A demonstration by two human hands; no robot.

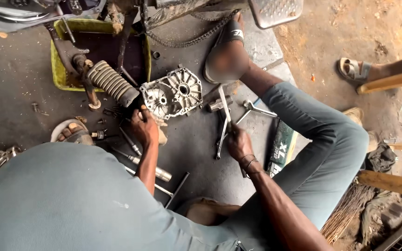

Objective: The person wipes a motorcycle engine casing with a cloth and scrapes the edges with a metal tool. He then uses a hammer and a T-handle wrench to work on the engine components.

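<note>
Two hands at work on the concrete floor [19, 79], and the landmark is the grey cast-metal engine cover [171, 93] lying flat, its ribbed inner face up. Far left of the cover, a yellow tray [57, 69] holds dark oily parts, and a ribbed rubber footrest [112, 83] leans over its edge, nearly touching the cover. Just below the cover's left corner, the left hand [144, 126] sits closed around something small and dark; what it is, I cannot tell. Below the cover, loose bolts and a steel shaft [157, 173] lie scattered. Right of the cover, the right hand [238, 142] is clamped on a long metal tool [224, 104] pointing up toward the cover's right edge. This looks like mid-strip-down work beside the cover, with both hands steadying and levering. The cover shows two round bearing seats, grimy but intact. Further right, wrenches [256, 109] rest on the floor.
</note>
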